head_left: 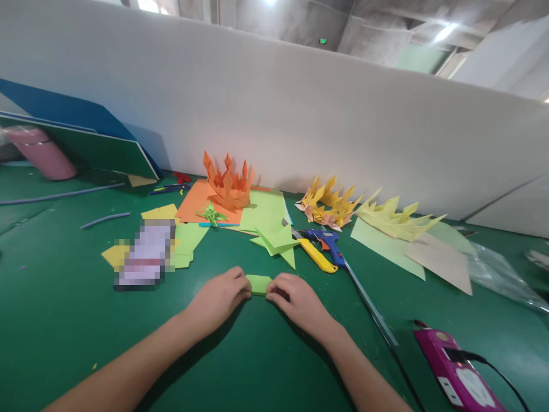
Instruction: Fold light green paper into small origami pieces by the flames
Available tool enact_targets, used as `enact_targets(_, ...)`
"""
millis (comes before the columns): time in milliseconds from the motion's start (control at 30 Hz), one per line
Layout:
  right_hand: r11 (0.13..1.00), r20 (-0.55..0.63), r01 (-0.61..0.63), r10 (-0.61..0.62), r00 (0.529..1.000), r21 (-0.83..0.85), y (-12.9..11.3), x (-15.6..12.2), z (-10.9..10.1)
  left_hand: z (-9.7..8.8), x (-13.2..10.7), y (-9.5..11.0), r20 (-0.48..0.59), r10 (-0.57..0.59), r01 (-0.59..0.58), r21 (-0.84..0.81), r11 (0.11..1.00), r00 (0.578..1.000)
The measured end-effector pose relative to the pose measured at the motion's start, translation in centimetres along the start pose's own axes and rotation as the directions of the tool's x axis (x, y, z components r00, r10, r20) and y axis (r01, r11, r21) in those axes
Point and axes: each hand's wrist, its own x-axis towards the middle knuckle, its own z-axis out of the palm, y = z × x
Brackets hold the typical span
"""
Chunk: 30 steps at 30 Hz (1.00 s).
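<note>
A small folded piece of green paper (259,285) lies low over the green table, between my two hands. My left hand (223,294) pinches its left end with closed fingers. At the right end, my right hand (294,294) grips the paper between thumb and fingers. Just beyond them rests a folded green paper with pointed tips (277,243). To its right are a yellow utility knife (317,256) and a blue glue gun (328,240). The fingertips hide both ends of the held paper.
An orange paper crown (231,186), a yellow paper crown (328,203) and a pale yellow zigzag paper strip (397,217) stand along the white partition. A blurred-out phone-like object (148,254) lies left, a magenta power strip (457,369) right. A pink bottle (43,151) is far left.
</note>
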Motion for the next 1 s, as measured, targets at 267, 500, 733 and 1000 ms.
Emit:
enact_targets(267, 0.996, -0.037, -0.08, 0.079, 0.996, -0.046, -0.2, 0.4, 0.4, -0.1, 0.3, 0.6, -0.014, -0.068, 0.067, -0.028, 0.997, 0.998)
enact_targets(500, 0.989, -0.038, -0.146, 0.146, 0.989, -0.004, -0.3, 0.7, 0.4, 0.0, 0.4, 1.1, 0.003, -0.148, 0.148, 0.021, 0.989, 0.989)
enact_targets(733, 0.985, -0.027, -0.172, 0.172, 0.985, 0.005, -0.6, 0.8, 0.2, 0.2, 0.5, 1.2, -0.015, -0.156, 0.156, 0.017, 0.988, 0.988)
enact_targets(1000, 0.99, -0.024, -0.142, 0.142, 0.99, 0.01, -0.6, 0.8, 0.3, -0.3, 0.4, 2.0, 0.013, -0.215, 0.212, 0.12, 0.97, 0.977)
